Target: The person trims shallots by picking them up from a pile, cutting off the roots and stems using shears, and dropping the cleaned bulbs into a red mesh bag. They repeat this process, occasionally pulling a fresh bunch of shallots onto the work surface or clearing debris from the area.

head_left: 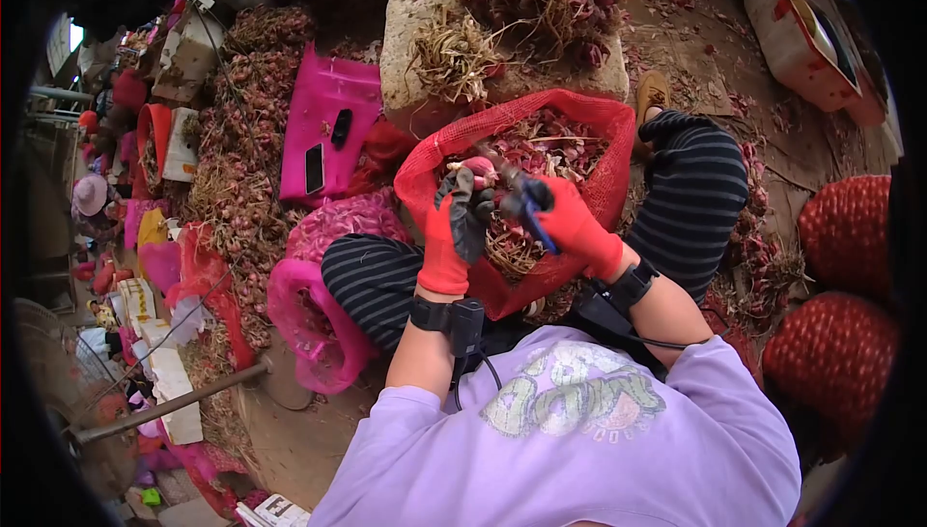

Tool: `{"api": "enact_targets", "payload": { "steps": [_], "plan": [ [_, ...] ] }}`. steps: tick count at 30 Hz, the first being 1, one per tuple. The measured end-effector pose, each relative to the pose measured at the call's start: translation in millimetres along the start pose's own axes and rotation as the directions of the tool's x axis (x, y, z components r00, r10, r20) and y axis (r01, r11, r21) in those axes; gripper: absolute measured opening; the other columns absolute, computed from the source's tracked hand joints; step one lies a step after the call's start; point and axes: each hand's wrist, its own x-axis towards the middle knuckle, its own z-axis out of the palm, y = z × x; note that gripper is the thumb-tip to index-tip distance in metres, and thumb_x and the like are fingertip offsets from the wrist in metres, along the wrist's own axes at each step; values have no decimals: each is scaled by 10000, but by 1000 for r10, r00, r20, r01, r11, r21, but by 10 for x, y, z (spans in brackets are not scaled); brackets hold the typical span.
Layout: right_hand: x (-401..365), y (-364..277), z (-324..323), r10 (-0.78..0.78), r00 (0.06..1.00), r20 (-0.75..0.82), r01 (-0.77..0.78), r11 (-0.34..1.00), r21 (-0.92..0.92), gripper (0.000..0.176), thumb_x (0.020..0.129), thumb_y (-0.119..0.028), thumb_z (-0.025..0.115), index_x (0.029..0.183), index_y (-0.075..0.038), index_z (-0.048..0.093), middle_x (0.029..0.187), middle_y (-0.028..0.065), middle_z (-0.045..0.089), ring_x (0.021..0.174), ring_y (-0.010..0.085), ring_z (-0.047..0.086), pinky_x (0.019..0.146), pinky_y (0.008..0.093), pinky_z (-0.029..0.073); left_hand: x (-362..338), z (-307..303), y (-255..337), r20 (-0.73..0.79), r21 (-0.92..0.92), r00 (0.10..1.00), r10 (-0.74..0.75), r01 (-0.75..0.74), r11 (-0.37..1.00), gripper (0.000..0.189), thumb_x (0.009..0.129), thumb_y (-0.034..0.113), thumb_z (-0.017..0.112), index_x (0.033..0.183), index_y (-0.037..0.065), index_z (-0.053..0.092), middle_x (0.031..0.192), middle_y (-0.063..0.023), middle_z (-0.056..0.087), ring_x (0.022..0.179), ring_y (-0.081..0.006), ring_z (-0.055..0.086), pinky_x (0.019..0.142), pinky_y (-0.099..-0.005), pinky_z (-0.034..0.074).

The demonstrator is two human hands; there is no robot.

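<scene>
My left hand [452, 237], in a red glove with dark fingers, is closed around a small bunch of pink shallots [480, 171]. Facing it, my right hand [577, 227] in a matching glove grips blue-handled clippers [537, 221]. Their blurred metal end points toward the shallots. Both hands are over the mouth of a red mesh sack [613, 155], which stands open between my knees. Loose shallots and dry skins [555, 145] lie inside the sack, partly hidden by my hands.
Untrimmed shallots with dry stalks [550, 5] are heaped on a pale foam block [410, 29] ahead. A phone [315, 169] lies on a pink plastic seat [333, 92]. Pink mesh bags [319, 334] sit at left, full red sacks [832, 358] at right. A foam box [787, 44] is far right.
</scene>
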Motion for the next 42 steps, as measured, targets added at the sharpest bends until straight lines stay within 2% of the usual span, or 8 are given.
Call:
{"api": "enact_targets", "payload": {
  "steps": [4, 10, 15, 22, 25, 29, 36, 42],
  "plan": [
    [152, 2, -191, 355, 922, 156, -303, 408, 861, 198, 855, -229, 593, 891, -39, 637, 627, 4, 529, 503, 75, 474, 435, 238, 360, -75, 79, 191, 305, -6, 952, -25, 28, 1000, 164, 925, 245, 505, 975, 93, 540, 844, 13, 560, 724, -67, 555, 577, -176, 435],
    [75, 142, -76, 286, 941, 181, -330, 666, 669, 256, 827, -218, 630, 995, -29, 593, 669, 14, 564, 480, 84, 490, 441, 229, 401, 74, -37, -86, 183, 448, 936, 302, -352, 822, 211, 887, 226, 531, 1031, 74, 510, 889, -21, 584, 741, -116, 598, 618, -215, 480],
    [88, 155, -21, 199, 980, -8, -131, 676, 725, 189, 825, -141, 609, 977, -29, 593, 710, 29, 594, 529, 113, 536, 471, 237, 434, -39, -172, 28, 130, 177, 930, -344, 320, 931, 169, 856, 43, 512, 1024, 58, 522, 781, -17, 570, 625, -97, 526, 517, -228, 416],
    [35, -121, 70, 140, 989, 37, -107, 535, 838, 234, 856, -166, 562, 1050, -34, 570, 874, 28, 596, 717, 102, 587, 601, 222, 478, -206, 129, -137, 251, 727, 878, 409, -449, 519, 169, 815, 31, 526, 965, -11, 592, 794, -33, 624, 728, -141, 587, 650, -277, 471],
    [62, 39, -46, 95, 968, 231, -249, 438, 864, 271, 860, -215, 552, 1049, -22, 564, 906, 19, 579, 757, 96, 582, 624, 221, 478, -197, 78, 5, 541, 675, 758, 365, -650, 350, 190, 785, 34, 550, 957, -18, 609, 841, -39, 623, 765, -144, 586, 705, -299, 478],
    [54, -118, -233, 76, 967, 244, -249, 490, 835, 321, 840, -192, 559, 1087, 10, 541, 891, 22, 577, 778, 96, 571, 655, 224, 479, -234, 0, 109, 213, 747, 945, -247, 6, 665, 313, 833, 74, 539, 1141, 17, 537, 967, -52, 608, 787, -147, 592, 687, -250, 475],
    [124, -186, -249, -63, 998, 23, 52, 948, 312, 346, 796, -99, 630, 1123, 3, 580, 1021, 72, 631, 908, 113, 582, 808, 271, 464, -301, 282, 151, 298, 180, 929, -218, 170, 969, 441, 905, 380, 506, 1225, 80, 466, 912, 4, 528, 896, -115, 560, 744, -217, 443],
    [128, -60, -228, -40, 999, -34, 51, 878, 475, 350, 821, -105, 610, 1141, 26, 554, 1046, 107, 629, 882, 147, 613, 782, 279, 493, -56, 128, -62, 265, 93, 933, 244, -277, 956, 390, 796, -85, 566, 1162, 35, 500, 1073, -28, 567, 948, -101, 557, 835, -225, 453]
  ]
}}
